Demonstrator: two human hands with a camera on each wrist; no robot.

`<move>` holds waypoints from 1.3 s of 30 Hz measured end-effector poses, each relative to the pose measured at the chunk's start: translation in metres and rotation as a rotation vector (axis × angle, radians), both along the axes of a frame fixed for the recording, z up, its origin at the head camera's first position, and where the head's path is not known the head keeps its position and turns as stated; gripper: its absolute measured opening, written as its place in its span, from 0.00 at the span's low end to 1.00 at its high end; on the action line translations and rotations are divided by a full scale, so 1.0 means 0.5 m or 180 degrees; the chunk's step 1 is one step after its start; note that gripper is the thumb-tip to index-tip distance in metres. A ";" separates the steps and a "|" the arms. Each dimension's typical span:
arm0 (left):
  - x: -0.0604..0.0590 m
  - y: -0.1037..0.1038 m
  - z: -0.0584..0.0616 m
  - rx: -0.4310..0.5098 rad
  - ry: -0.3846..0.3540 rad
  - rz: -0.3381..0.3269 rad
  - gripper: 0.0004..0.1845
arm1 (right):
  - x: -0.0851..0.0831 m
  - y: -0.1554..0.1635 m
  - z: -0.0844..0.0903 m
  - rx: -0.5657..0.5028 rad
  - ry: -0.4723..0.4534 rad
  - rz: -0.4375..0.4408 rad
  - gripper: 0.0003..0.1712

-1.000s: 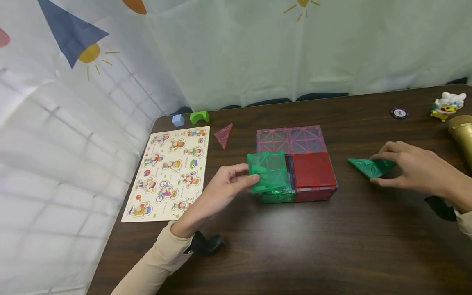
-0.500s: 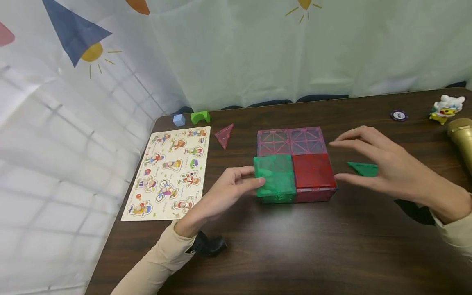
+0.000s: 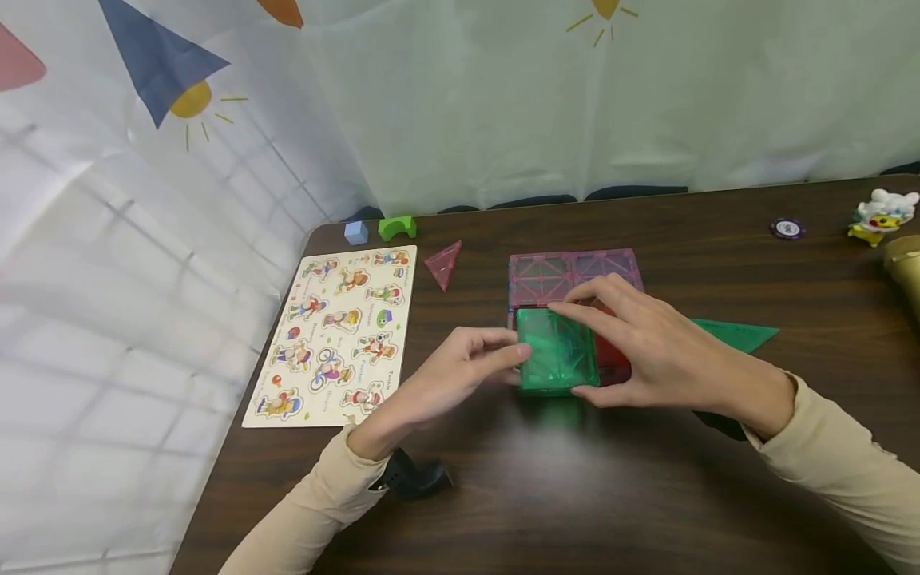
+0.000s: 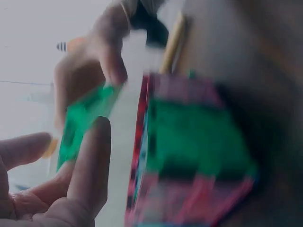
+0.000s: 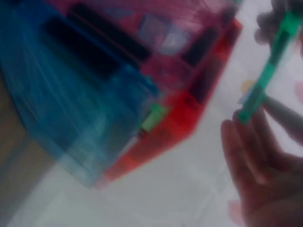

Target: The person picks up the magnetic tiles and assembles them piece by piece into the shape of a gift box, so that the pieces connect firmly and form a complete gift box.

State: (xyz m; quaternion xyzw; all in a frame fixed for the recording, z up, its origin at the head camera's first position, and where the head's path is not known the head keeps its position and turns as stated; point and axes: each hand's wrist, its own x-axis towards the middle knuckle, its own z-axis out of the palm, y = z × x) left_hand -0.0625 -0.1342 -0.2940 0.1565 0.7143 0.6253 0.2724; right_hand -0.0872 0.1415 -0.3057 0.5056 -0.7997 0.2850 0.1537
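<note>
A translucent green square magnetic tile (image 3: pixel 555 351) is held up off a box of magnetic tiles between both hands. My left hand (image 3: pixel 460 363) pinches its left edge between thumb and fingers. From the right, my right hand (image 3: pixel 650 347) grips it, thumb at the near corner and index finger on the far edge. In the left wrist view the green tile (image 4: pixel 83 123) hangs apart from the box, which shows a green side wall (image 4: pixel 194 137). Two pinkish-purple tiles (image 3: pixel 542 279) form the box's far top. A red tile (image 3: pixel 611 363) is partly hidden by my right hand.
Flat green triangle pieces (image 3: pixel 743 334) lie right of the box, partly behind my right arm. A pink triangle (image 3: pixel 443 263), a picture puzzle board (image 3: pixel 316 375), a blue cube (image 3: pixel 355 233) and a green arch block (image 3: pixel 397 228) are at left. At right are a chip (image 3: pixel 787 229) and a figurine (image 3: pixel 882 216).
My right hand has let go of the green triangle piece, moved left and taken hold of the green square tile. My left hand has shifted slightly right, still pinching that tile.
</note>
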 end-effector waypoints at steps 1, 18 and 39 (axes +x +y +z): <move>-0.008 -0.003 0.001 -0.0031 0.0108 0.0080 0.20 | -0.002 0.000 -0.002 -0.0007 0.0000 -0.0023 0.45; -0.194 0.039 -0.093 -0.0547 0.1038 0.0935 0.26 | -0.036 -0.029 -0.023 0.0420 -0.0292 -0.0166 0.44; -0.206 0.031 -0.124 -0.0381 0.1300 0.0569 0.19 | -0.034 -0.009 -0.038 0.0539 -0.0392 -0.0345 0.40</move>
